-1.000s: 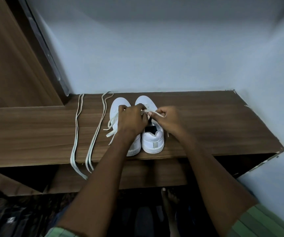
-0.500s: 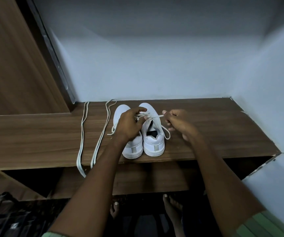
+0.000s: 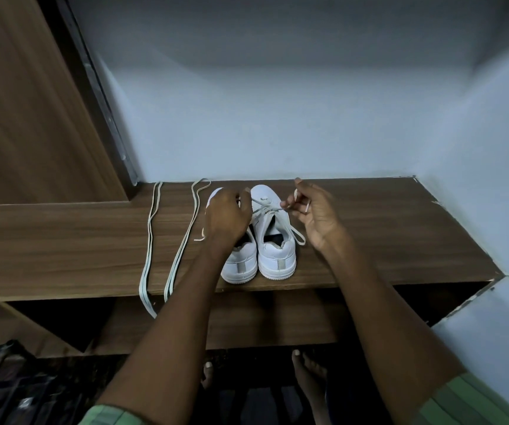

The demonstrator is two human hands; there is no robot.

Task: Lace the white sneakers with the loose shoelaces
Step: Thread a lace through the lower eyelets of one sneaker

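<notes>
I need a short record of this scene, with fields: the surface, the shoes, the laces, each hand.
surface: wooden shelf
shoes: two white sneakers, side by side, heels toward the person
lace in work: lace crosses the right sneaker
spare laces: two loose shoelaces left of the shoes, ends hanging over the edge
left hand: pinches a lace end
right hand: pinches the other end

Two white sneakers (image 3: 259, 240) — two loose shoelaces (image 3: 167, 240) beside them — two hands (image 3: 317, 216), one shelf (image 3: 63, 246).
</notes>
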